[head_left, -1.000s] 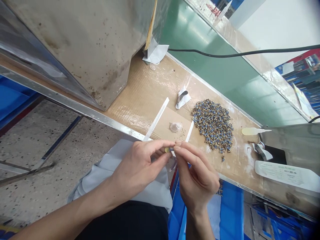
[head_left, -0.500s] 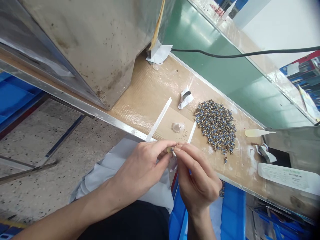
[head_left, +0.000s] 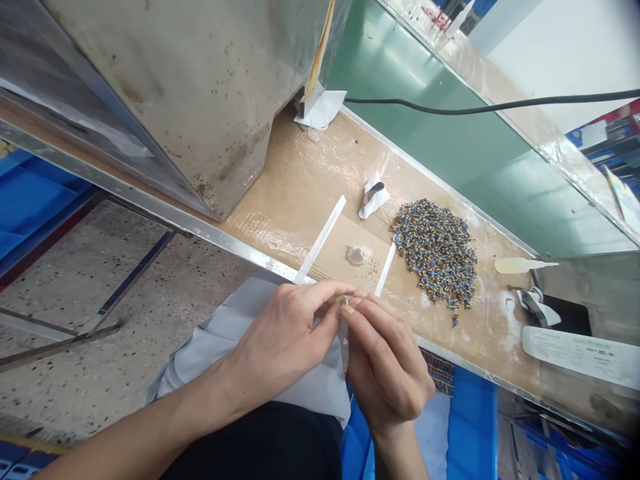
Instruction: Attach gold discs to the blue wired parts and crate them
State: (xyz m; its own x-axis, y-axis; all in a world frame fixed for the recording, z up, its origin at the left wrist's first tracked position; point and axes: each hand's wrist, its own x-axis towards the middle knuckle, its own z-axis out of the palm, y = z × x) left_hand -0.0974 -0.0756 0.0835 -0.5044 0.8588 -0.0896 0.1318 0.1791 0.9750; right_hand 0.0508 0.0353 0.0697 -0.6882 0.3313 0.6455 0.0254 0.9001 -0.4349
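The pile of tiny parts (head_left: 436,253) on the right is showing blue and gold. The small piece (head_left: 343,301) is looking gold. The table top (head_left: 295,180) is looking brown, the strips (head_left: 320,239) white, the far belt (head_left: 450,140) green, the near bin (head_left: 470,427) blue, and the left floor (head_left: 100,287) grey with dark speckles.

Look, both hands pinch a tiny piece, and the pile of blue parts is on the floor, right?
No. The head view shows the pile of blue parts on the bench top, not the floor. The left hand and right hand do pinch a tiny piece.
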